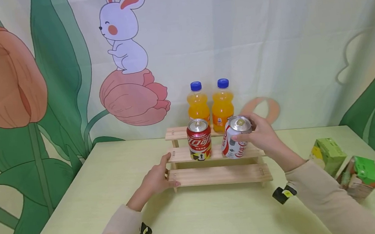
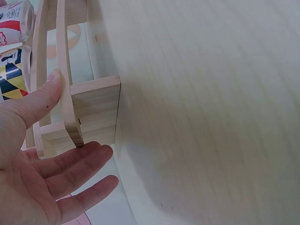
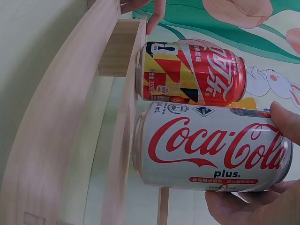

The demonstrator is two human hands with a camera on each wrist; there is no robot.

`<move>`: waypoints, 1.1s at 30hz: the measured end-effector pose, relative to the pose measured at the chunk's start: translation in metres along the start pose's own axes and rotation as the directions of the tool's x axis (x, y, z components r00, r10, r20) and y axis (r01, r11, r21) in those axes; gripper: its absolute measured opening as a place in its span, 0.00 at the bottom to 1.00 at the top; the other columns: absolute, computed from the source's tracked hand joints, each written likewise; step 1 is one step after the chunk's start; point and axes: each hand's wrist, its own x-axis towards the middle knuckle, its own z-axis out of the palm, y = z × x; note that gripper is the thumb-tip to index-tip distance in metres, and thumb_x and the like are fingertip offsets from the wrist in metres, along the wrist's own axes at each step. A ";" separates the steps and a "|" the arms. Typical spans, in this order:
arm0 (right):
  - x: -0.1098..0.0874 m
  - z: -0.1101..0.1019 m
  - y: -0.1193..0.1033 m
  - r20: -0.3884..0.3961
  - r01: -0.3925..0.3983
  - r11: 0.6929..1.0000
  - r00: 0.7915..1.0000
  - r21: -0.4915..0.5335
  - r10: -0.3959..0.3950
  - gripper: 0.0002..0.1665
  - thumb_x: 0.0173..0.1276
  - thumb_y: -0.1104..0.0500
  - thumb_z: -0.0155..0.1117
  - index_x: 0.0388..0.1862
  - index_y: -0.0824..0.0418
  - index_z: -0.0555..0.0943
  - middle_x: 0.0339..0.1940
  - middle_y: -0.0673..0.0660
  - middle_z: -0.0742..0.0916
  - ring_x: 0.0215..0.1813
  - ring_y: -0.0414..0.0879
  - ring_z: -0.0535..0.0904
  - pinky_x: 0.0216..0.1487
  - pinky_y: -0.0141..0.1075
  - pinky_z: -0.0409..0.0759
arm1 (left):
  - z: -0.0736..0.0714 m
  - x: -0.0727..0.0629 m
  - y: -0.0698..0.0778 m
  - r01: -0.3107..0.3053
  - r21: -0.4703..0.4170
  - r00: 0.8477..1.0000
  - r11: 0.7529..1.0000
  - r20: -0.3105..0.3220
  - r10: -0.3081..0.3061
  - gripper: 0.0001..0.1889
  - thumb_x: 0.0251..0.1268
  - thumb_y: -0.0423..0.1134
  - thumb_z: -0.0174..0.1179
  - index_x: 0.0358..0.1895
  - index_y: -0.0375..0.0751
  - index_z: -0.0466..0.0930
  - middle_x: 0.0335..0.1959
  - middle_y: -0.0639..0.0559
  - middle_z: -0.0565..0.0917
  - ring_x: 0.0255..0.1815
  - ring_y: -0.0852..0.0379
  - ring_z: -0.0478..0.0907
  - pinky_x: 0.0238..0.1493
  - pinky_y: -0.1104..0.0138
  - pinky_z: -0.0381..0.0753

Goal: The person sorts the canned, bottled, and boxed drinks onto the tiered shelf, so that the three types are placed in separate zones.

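Note:
A three-step wooden display rack (image 1: 218, 175) stands on the table. My left hand (image 1: 154, 178) grips its left end, the thumb on a lower plank and fingers around the side. My right hand (image 1: 265, 136) holds a white Coca-Cola Plus can (image 1: 232, 151) near its top, between thumb and fingers. That can tilts slightly at the right part of the middle step; whether its base touches the wood I cannot tell. Left of it, a red cola can (image 1: 200, 141) stands upright on the same step. Behind them, two blue-capped bottles of orange drink (image 1: 198, 104) stand on the top step.
To the right of the rack, a light green carton (image 1: 330, 152) and a second carton with a green top (image 1: 365, 171) stand on the table, close to my right forearm. A printed cloth (image 1: 269, 49) with a rabbit and tulips hangs behind the rack.

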 end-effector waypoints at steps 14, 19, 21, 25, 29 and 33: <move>0.006 0.016 0.001 -0.025 0.007 1.000 1.000 -0.029 -0.007 0.38 0.52 0.65 0.69 0.61 0.66 0.65 0.55 0.63 0.75 0.53 0.57 0.70 0.54 0.48 0.68 | 0.000 0.001 -0.002 -0.021 0.016 1.000 1.000 -0.011 0.021 0.51 0.42 0.41 0.73 0.69 0.39 0.48 0.42 0.40 0.79 0.32 0.55 0.75 0.29 0.65 0.73; 0.008 0.018 0.002 -0.020 -0.018 0.999 1.000 -0.042 0.017 0.38 0.53 0.64 0.69 0.62 0.64 0.65 0.56 0.62 0.75 0.55 0.57 0.70 0.54 0.49 0.68 | 0.001 0.002 -0.002 -0.025 0.000 1.000 1.000 -0.006 0.025 0.51 0.42 0.42 0.72 0.69 0.39 0.48 0.43 0.39 0.79 0.33 0.54 0.75 0.30 0.64 0.74; 0.009 0.018 0.003 -0.020 -0.025 0.999 1.000 -0.043 0.024 0.38 0.53 0.64 0.69 0.63 0.63 0.64 0.57 0.62 0.74 0.55 0.57 0.70 0.54 0.49 0.69 | 0.001 0.002 -0.002 -0.023 -0.004 1.000 1.000 -0.005 0.023 0.51 0.43 0.42 0.72 0.69 0.39 0.48 0.43 0.39 0.79 0.33 0.54 0.75 0.30 0.64 0.74; 0.011 0.020 0.006 -0.033 -0.024 0.997 0.999 -0.074 0.021 0.40 0.54 0.61 0.70 0.64 0.63 0.63 0.58 0.62 0.74 0.55 0.57 0.70 0.53 0.49 0.70 | 0.001 0.002 -0.002 -0.012 -0.003 1.000 1.000 -0.003 0.012 0.51 0.43 0.42 0.72 0.70 0.40 0.48 0.43 0.40 0.79 0.33 0.54 0.75 0.30 0.64 0.74; 0.012 0.023 0.009 -0.052 -0.014 0.994 0.999 -0.104 0.009 0.41 0.54 0.58 0.70 0.65 0.62 0.63 0.59 0.62 0.73 0.56 0.57 0.70 0.52 0.49 0.71 | 0.001 0.001 -0.002 -0.002 -0.002 1.000 1.000 -0.002 0.002 0.51 0.43 0.42 0.72 0.70 0.40 0.48 0.43 0.40 0.79 0.34 0.54 0.75 0.30 0.64 0.74; 0.012 0.025 0.013 -0.087 0.003 0.995 0.996 -0.104 -0.012 0.41 0.54 0.57 0.71 0.65 0.62 0.63 0.61 0.62 0.72 0.57 0.58 0.70 0.51 0.48 0.72 | 0.000 0.000 -0.001 -0.005 -0.003 1.000 1.000 -0.001 0.005 0.51 0.43 0.42 0.72 0.70 0.40 0.48 0.43 0.39 0.79 0.34 0.53 0.76 0.31 0.64 0.74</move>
